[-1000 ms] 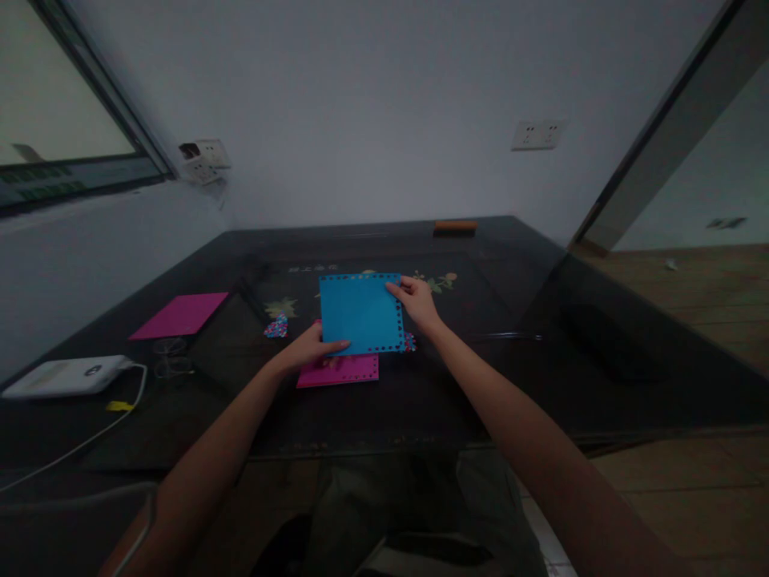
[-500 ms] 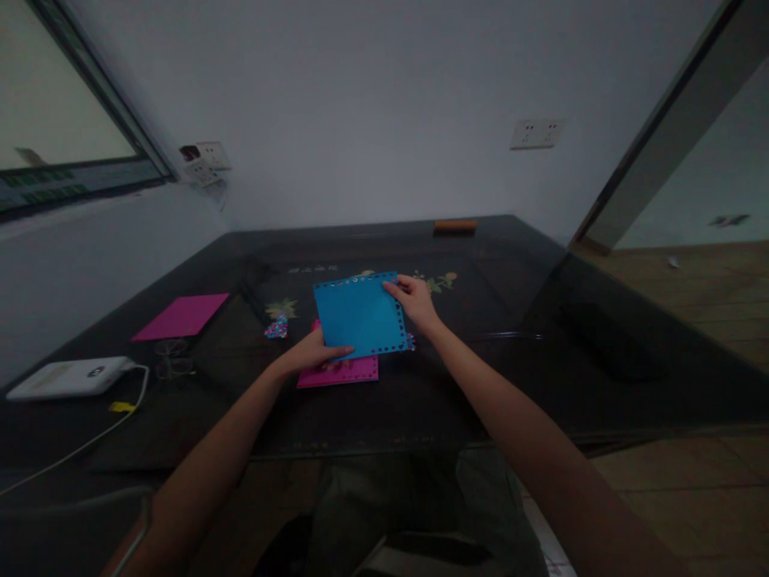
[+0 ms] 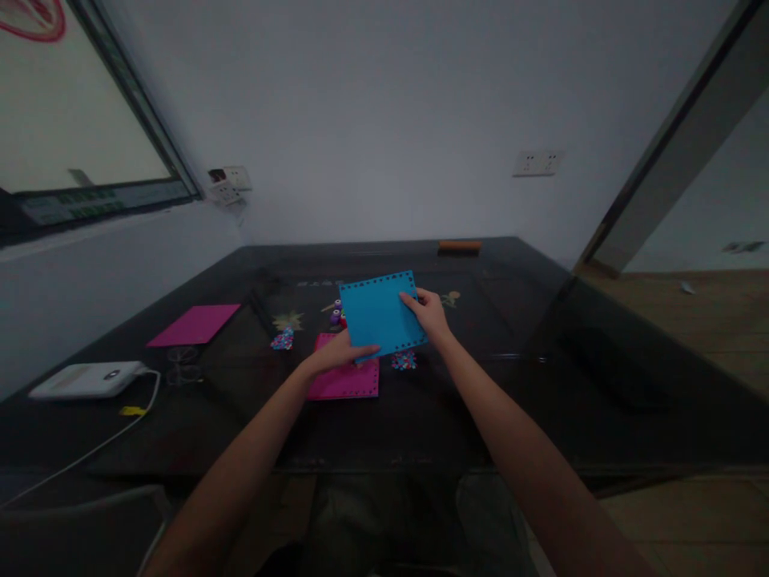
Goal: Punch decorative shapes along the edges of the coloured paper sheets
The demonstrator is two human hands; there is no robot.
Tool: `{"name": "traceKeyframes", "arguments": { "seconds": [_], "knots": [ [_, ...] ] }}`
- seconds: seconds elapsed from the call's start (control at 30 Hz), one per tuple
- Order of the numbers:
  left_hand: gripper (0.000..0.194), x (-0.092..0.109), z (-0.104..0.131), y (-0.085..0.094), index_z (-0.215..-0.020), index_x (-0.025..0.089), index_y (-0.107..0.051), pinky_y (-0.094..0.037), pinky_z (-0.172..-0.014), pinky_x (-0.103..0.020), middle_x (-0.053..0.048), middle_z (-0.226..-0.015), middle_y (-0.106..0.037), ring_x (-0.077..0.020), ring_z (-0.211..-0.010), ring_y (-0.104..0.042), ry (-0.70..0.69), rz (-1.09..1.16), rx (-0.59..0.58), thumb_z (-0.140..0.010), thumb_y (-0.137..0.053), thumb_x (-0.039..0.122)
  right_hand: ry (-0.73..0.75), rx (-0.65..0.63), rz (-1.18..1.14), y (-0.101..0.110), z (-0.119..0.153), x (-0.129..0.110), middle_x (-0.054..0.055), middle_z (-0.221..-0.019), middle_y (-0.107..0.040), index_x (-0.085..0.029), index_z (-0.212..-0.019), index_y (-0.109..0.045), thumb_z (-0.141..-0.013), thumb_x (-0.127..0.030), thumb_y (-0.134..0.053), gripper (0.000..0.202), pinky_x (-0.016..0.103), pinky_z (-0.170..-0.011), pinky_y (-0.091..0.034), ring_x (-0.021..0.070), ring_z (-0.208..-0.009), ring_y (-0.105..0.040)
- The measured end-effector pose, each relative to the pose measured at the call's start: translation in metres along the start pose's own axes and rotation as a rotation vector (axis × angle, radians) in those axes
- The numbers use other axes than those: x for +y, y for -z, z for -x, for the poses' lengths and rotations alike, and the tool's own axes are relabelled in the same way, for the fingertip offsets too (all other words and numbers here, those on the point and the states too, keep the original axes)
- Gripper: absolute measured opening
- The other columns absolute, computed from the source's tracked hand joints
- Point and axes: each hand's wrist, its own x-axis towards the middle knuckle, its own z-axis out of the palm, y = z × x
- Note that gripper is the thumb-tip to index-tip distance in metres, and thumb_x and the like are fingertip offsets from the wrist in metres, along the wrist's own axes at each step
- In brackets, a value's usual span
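Note:
A blue square sheet (image 3: 381,314) with small holes along its edges is held up, tilted, above the dark table. My left hand (image 3: 337,353) grips its lower left edge, thumb on the front. At the right edge my right hand (image 3: 428,311) pinches it, thumb in front. Below lies a pink sheet (image 3: 345,383) with holes along its edges, partly covered by the blue one and my left hand. Small purple spools (image 3: 336,314) show behind the blue sheet. A pile of colourful bits (image 3: 404,361) lies to the right, another colourful pile (image 3: 283,339) to the left.
Another pink sheet (image 3: 195,325) lies at the left of the dark table (image 3: 481,433). Near it are a white power bank (image 3: 87,380) with a cable and a clear coiled item (image 3: 182,367). An orange-brown bar (image 3: 460,245) sits at the back edge, a dark object (image 3: 613,369) at the right.
Both hands have shifted the blue sheet slightly right and tilted it more. The purple spools and the right colourful pile are now more exposed. The camera view has also moved.

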Motion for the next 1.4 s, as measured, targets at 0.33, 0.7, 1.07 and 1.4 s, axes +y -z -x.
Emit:
{"name": "traceKeyframes", "arguments": {
  "seconds": [0.33,0.7,1.07,1.4],
  "knots": [
    [0.025,-0.005,0.007,0.010,-0.069,0.016,-0.059,-0.035,-0.043,-0.023,0.001,-0.049,-0.057,-0.0105,-0.040,-0.046,-0.007,0.013,-0.029,-0.065,-0.073,0.036,-0.042,0.071,0.008,-0.001,-0.002,0.005,0.000,-0.054,-0.055,-0.018,-0.064,-0.060,-0.078,-0.067,-0.044,0.053,0.024,-0.047,-0.037,0.0118,-0.047,-0.048],
    [0.041,-0.015,-0.012,0.045,-0.093,0.015,-0.060,-0.039,-0.049,-0.025,-0.004,-0.078,-0.066,-0.0127,-0.056,-0.054,-0.165,0.322,0.444,-0.067,-0.069,0.045,0.069,-0.085,0.406,-0.032,-0.004,0.020,0.003,-0.059,-0.061,-0.017,-0.067,-0.064,-0.081,-0.046,-0.050,0.036,0.026,-0.056,-0.040,0.0164,-0.058,-0.055],
    [0.038,-0.027,-0.018,0.046,-0.085,0.015,-0.064,-0.045,-0.053,-0.026,-0.003,-0.078,-0.069,-0.0155,-0.062,-0.060,-0.161,0.412,0.546,-0.058,-0.076,0.040,0.208,-0.280,0.989,-0.110,-0.018,0.014,0.012,-0.108,-0.062,-0.020,-0.096,-0.069,-0.082,-0.030,-0.059,0.020,0.033,-0.086,-0.038,0.0254,-0.105,-0.053],
    [0.040,-0.026,-0.019,0.043,-0.081,0.015,-0.065,-0.041,-0.050,-0.024,-0.002,-0.069,-0.068,-0.0136,-0.053,-0.056,-0.166,0.409,0.539,-0.056,-0.077,0.043,0.230,-0.346,1.218,-0.135,-0.015,0.017,0.020,-0.122,-0.055,-0.012,-0.105,-0.065,-0.080,-0.034,-0.061,0.033,0.043,-0.092,-0.033,0.0317,-0.117,-0.042]
  ]
}}
